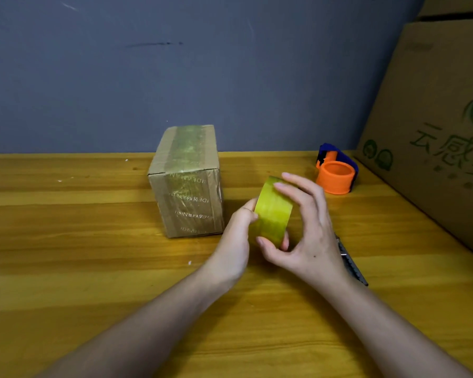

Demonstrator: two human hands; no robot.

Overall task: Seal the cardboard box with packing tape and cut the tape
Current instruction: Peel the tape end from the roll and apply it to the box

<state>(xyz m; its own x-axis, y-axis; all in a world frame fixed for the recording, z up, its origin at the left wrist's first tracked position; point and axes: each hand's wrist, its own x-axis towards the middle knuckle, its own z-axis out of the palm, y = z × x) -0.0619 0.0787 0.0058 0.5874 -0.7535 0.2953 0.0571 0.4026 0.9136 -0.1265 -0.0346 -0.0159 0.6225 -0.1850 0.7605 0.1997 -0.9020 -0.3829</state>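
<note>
**Tape roll held in both hands beside the box**

Cardboard box (186, 181) stands on the wooden table (66, 268) left of centre, near the grey wall (120, 77) — a wide band of glossy yellowish tape already runs over its top and down the face turned toward the camera, over upside-down printed lettering. Just to its right, the left hand (234, 238) has its fingers curled against the near side of the roll of packing tape (273, 211), thumb tip on the roll's rim. The roll is held on edge above the table, close to the box's lower right corner but apart from it. The right hand (309, 230) wraps the roll from the other side — fingers arched over the top, thumb hooked under the bottom. Behind that wrist lies a dark, slim tool (351, 261) (mostly hidden; what it is cannot be told). Farther back sits an orange and blue tape dispenser (336, 170), and a large printed carton (434, 118) leans at the right edge.
</note>
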